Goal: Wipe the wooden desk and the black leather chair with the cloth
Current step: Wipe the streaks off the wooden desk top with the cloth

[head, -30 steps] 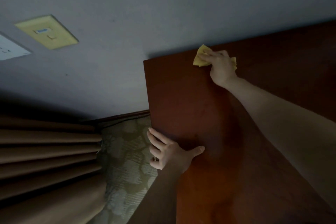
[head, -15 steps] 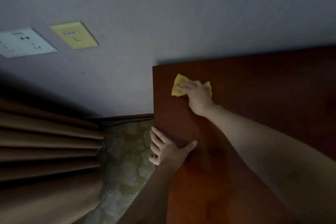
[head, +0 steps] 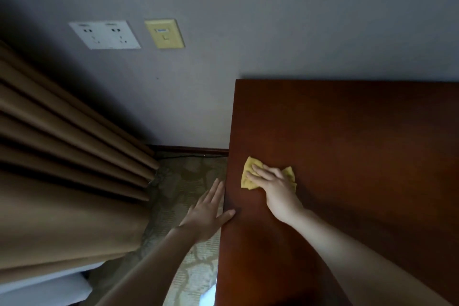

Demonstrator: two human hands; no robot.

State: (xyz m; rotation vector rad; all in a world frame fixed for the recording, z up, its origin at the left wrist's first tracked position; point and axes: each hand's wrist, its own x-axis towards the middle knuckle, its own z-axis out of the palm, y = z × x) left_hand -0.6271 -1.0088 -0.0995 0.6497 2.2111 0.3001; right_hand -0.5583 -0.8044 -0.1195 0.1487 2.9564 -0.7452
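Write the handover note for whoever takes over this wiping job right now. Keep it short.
Right-hand grip: flat on the yellow cloth, pressing it on the wooden desk near its left edge.
Left-hand grip: open, fingers along the desk's left edge, thumb on top.
Done: desk wiping under way; how much is covered cannot be told.
Left: rest of the desk, then the black leather chair, not in view.

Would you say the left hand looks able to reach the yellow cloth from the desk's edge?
Probably yes: only bare wooden desk lies between the left hand and the yellow cloth, though the right hand presses on it.
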